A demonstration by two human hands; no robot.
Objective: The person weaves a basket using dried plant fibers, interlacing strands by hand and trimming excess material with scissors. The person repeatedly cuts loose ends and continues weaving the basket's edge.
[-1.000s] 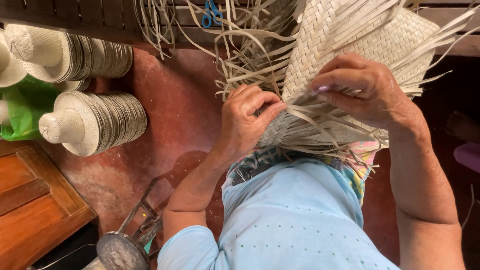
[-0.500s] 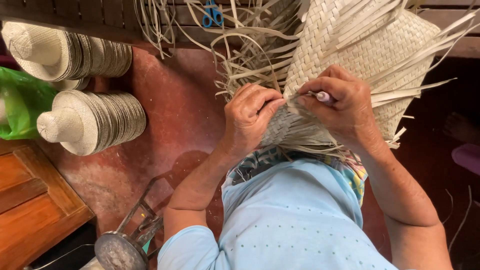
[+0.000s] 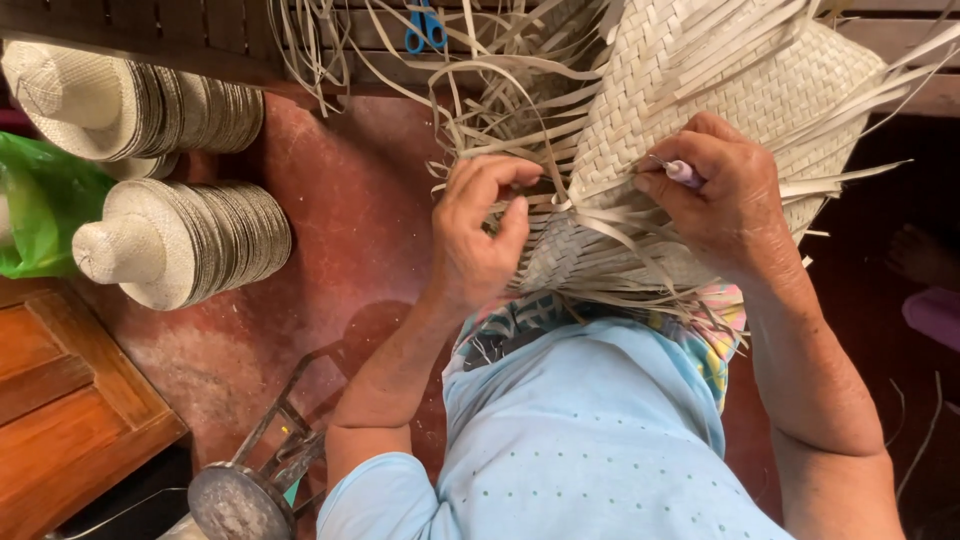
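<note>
Weaving fills the upper middle of what we see from the head camera: a half-made straw piece point(image 3: 700, 110) of flat pale strips, plaited in a tight diagonal pattern, resting against the person's lap. Its long axis runs from the lap at lower left up toward the top right corner, and the finished, rounded end points up and right while the loose end faces the body. Unwoven strips point(image 3: 520, 90) fan out from the left edge and curl toward the top, thin and ribbon-like.

Our left hand point(image 3: 480, 230) sits at the left edge of the weave, fingers curled in and pinched closed on one or two loose strips (exactly how many we cannot tell). Our right hand point(image 3: 725, 200) lies on the woven face, fingers folded shut around a small pale tool point(image 3: 683, 173) whose tip just shows at the thumb, pressing the weave.

Below the hands, a light blue dotted shirt point(image 3: 590, 440) covers the torso. The floor point(image 3: 340, 230) is worn reddish concrete, blotchy and smooth. On it at left lie two stacks of finished straw hats point(image 3: 170, 245), nested on their sides, crowns toward the left. A green plastic bag point(image 3: 45, 205) sits beside them, a brown wooden panel point(image 3: 70, 410) lies at lower left, and a rusty metal stand point(image 3: 250, 490) is at the bottom. Blue-handled scissors point(image 3: 425, 28) rest on the dark wooden boards at the top.
</note>
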